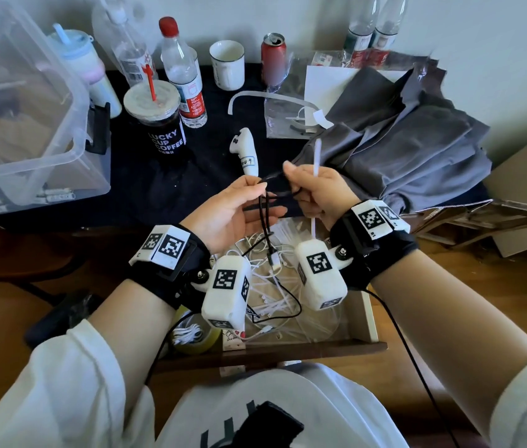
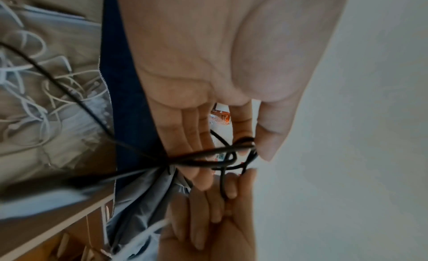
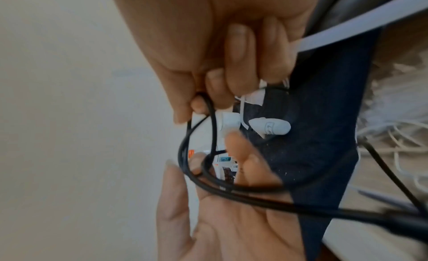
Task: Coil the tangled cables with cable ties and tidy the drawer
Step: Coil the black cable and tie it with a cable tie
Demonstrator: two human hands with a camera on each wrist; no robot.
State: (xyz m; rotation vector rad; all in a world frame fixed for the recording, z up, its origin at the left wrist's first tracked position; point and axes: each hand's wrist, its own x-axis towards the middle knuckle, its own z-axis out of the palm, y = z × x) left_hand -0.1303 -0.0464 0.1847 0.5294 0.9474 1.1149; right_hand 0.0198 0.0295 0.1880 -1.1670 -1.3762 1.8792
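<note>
Your left hand (image 1: 234, 212) pinches the black cable (image 1: 267, 221) between thumb and fingers (image 2: 241, 135), palm up above the open drawer (image 1: 370, 318), while your right hand (image 1: 312, 189) grips the same cable's loops and clamps one white tie (image 1: 316, 156) upright in its curled fingers (image 3: 236, 50). On the bench (image 1: 213, 163) behind stand a cup (image 1: 158, 124) reading "LUCKY CUP COFFEE", one red can (image 1: 273, 56), one white mug (image 1: 227, 64), four clear bottles, one with a red cap (image 1: 184, 76), and a white controller (image 1: 246, 150) whose label is too small to read. The cable's plug hangs over loose white cables (image 1: 255, 253) and ties in the drawer.
</note>
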